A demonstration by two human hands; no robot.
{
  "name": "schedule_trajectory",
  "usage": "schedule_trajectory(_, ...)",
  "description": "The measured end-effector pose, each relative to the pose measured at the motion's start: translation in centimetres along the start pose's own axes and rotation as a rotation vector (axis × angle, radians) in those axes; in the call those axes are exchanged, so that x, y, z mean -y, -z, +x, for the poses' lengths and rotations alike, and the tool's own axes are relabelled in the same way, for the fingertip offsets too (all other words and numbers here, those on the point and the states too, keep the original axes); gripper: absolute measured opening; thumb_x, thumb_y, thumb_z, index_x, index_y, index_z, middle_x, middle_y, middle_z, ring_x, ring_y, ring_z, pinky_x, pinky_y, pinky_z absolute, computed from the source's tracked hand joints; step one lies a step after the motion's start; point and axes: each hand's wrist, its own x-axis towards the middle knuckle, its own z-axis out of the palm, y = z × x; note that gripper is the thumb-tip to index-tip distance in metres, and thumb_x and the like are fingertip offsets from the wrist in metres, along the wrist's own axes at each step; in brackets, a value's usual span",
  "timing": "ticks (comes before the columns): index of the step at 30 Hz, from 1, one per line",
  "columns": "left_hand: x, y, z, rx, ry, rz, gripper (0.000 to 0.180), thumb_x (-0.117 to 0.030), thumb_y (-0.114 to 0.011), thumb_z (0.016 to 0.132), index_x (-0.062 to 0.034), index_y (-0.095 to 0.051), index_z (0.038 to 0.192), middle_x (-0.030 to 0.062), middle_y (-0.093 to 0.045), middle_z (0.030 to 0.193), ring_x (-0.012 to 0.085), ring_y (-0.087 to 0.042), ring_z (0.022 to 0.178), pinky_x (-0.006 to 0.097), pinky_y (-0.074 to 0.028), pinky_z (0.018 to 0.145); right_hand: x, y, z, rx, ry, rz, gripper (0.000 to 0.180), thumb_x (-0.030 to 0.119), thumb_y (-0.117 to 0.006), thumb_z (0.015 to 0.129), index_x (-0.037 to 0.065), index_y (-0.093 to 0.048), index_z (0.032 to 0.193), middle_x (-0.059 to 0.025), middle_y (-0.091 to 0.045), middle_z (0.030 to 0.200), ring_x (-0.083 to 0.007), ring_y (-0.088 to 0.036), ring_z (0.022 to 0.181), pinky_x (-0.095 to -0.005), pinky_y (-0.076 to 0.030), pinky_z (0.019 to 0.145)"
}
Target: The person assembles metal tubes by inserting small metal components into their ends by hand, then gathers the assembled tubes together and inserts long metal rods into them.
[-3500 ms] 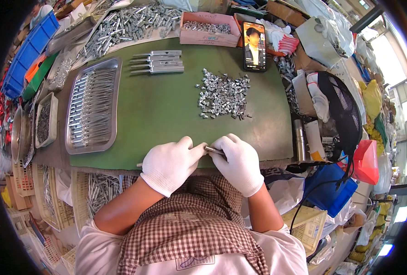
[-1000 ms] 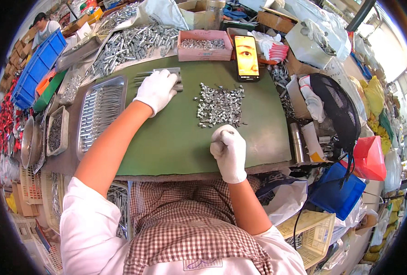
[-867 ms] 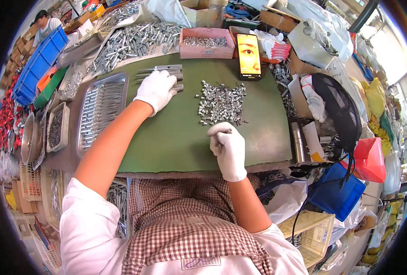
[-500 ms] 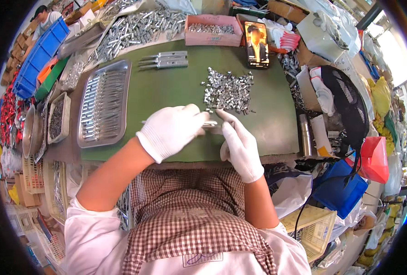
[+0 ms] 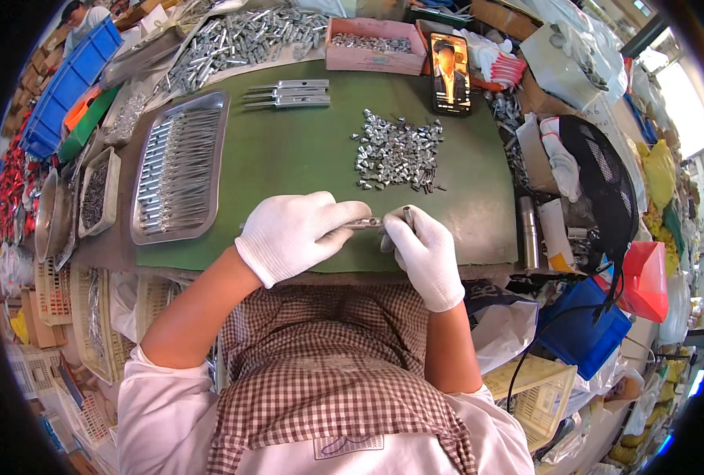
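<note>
My left hand [image 5: 300, 236], in a white knit glove, is closed round a slim metal piece [image 5: 361, 224] whose end sticks out past the fingertips toward the right. Gloved in white too, my right hand [image 5: 425, 257] pinches at that end. A small greyish tip [image 5: 407, 214] shows upright at its fingers; I cannot make out what it is. Beyond the hands lies a loose pile of small silver metal parts [image 5: 395, 154] on the green mat [image 5: 289, 166]. Several metal pieces with thin shafts [image 5: 300, 93] lie side by side farther back.
At the left a metal tray [image 5: 219, 170] holds a row of slim metal pieces. A pink box [image 5: 332, 59] of small parts and a lit phone [image 5: 451, 75] stand at the back. A black mesh item [image 5: 601, 178] and a metal cylinder [image 5: 528, 233] are at the right.
Both hands have drawn slightly nearer the body, away from the pile of parts. The right fingers have come in to the end of the metal piece.
</note>
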Motion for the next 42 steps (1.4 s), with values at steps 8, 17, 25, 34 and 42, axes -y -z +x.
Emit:
schedule_trajectory(8, -1.4, -0.5, -0.8, 0.099, 0.070, 0.170, 0.018, -0.022, -0.067, 0.088, -0.0214, -0.068, 0.106, 0.0030, -0.055, 0.075, 0.0216, -0.064, 0.062, 0.036, -0.053, 0.055, -1.7, 1.7, 3.0, -0.306, 0.422, -0.517, 0.008, 0.014, -0.066, 0.092, 0.006, -0.068, 0.095, -0.0126, -0.066, 0.084, -0.0278, -0.064, 0.072, -0.0363, -0.051, 0.069)
schedule_trajectory(17, -2.5, -1.8, -1.4, 0.128, 0.145, 0.151, 0.019, -0.024, -0.065, 0.089, -0.0229, -0.068, 0.108, 0.0034, -0.055, 0.083, 0.0229, -0.063, 0.060, 0.037, -0.054, 0.054, 0.4, 1.5, 9.2, -0.254, 0.463, -1.241, 0.009, 0.013, -0.065, 0.088, 0.009, -0.063, 0.096, -0.0110, -0.062, 0.096, -0.0339, -0.066, 0.085, -0.0459, -0.054, 0.072)
schedule_trajectory(25, -2.4, -1.8, -1.8, 0.137, 0.168, 0.177, 0.020, -0.027, -0.065, 0.090, -0.0259, -0.069, 0.109, 0.0050, -0.055, 0.078, 0.0244, -0.063, 0.058, 0.039, -0.054, 0.053, 0.8, 1.1, 4.4, -0.165, 0.690, -0.894, 0.012, 0.010, -0.061, 0.091, 0.013, -0.066, 0.102, -0.0129, -0.064, 0.087, -0.0348, -0.066, 0.076, -0.0432, -0.054, 0.068)
schedule_trajectory(34, -3.1, -1.9, -1.8, 0.092, 0.203, 0.149, 0.022, -0.030, -0.068, 0.089, -0.0252, -0.070, 0.111, 0.0048, -0.056, 0.078, 0.0256, -0.063, 0.057, 0.038, -0.053, 0.051, -1.0, 0.1, -0.2, -0.002, 0.551, -0.745, 0.012, 0.018, -0.072, 0.085, 0.011, -0.068, 0.093, -0.0093, -0.065, 0.090, -0.0317, -0.066, 0.078, -0.0406, -0.054, 0.067)
schedule_trajectory(42, -3.0, -2.1, -2.0, 0.045, 0.200, 0.115, 0.021, -0.027, -0.068, 0.088, -0.0249, -0.069, 0.109, 0.0055, -0.055, 0.077, 0.0262, -0.063, 0.057, 0.039, -0.053, 0.051, 0.0, 1.0, -0.3, -0.083, 0.603, -0.724, 0.008, 0.016, -0.072, 0.084, 0.010, -0.071, 0.090, -0.0082, -0.067, 0.089, -0.0291, -0.068, 0.077, -0.0384, -0.054, 0.068)
